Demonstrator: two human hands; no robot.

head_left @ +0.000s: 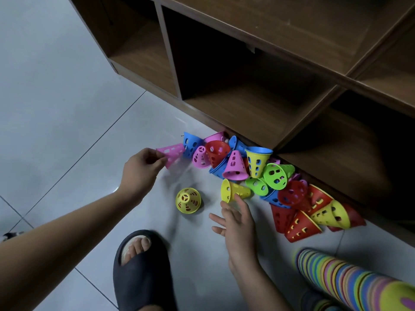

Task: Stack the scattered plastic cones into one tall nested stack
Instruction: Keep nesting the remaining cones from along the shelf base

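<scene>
The brown wooden shelf unit [258,70] at 12 o'clock has several open compartments; as far as the dark insides show, nothing lies in them. The loose cones [258,176] are not in any compartment: they lie in a heap on the pale glossy tile floor [67,97], against the bottom edge of the shelf, from the centre toward 3 o'clock. They are of thin hard plastic, in pink, blue, red, yellow and green, each a short cone with a flat tip and oval holes in its wall. Most lie on their sides. One yellow cone with blue rim [257,161] stands with the wide mouth up, so it seems nested in a blue one.

At 5 o'clock the tall nested stack [350,281] lies slanted into the corner, and it shows many coloured rims like stripes.

One yellow cone [188,200] stands alone on the floor with tip up, just left of the centre, apart from the heap.

Your left hand [143,167] pinches a pink cone [173,154] at its narrow end, lifted over the floor; it looks blurred. Your right hand [235,221] is spread, fingers loose, and it holds nothing. Its fingertips are touching, or almost touching, a yellow cone on its side [234,190]; I cannot tell which.

A dark rubber slipper [139,274] with your foot is at 6 o'clock.
</scene>
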